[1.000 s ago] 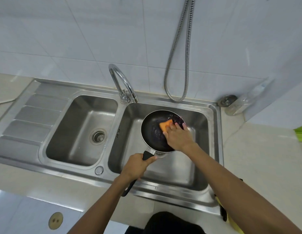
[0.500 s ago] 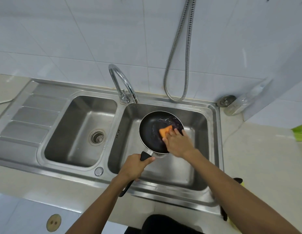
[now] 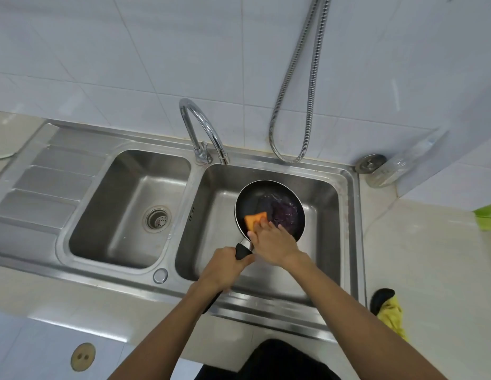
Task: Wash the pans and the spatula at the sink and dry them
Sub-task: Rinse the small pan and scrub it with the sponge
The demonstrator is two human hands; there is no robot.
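A small black frying pan (image 3: 252,200) is held over the right basin of the steel double sink (image 3: 348,187). Purple residue covers the right part of its inside. My left hand (image 3: 225,266) is closed around the pan's black handle at the near side. My right hand (image 3: 271,241) presses an orange sponge (image 3: 255,219) against the lower left of the pan's inside. No other pan and no spatula are in view.
The curved tap (image 3: 203,130) stands behind the divider, with no water running. A metal hose (image 3: 291,105) hangs on the tiled wall. The left basin holds only its drain (image 3: 158,219). A yellow and black cloth (image 3: 388,308) lies on the counter at the right.
My right hand and the sponge have slid from the pan's upper middle down toward its lower left. The left hand keeps its hold on the handle.
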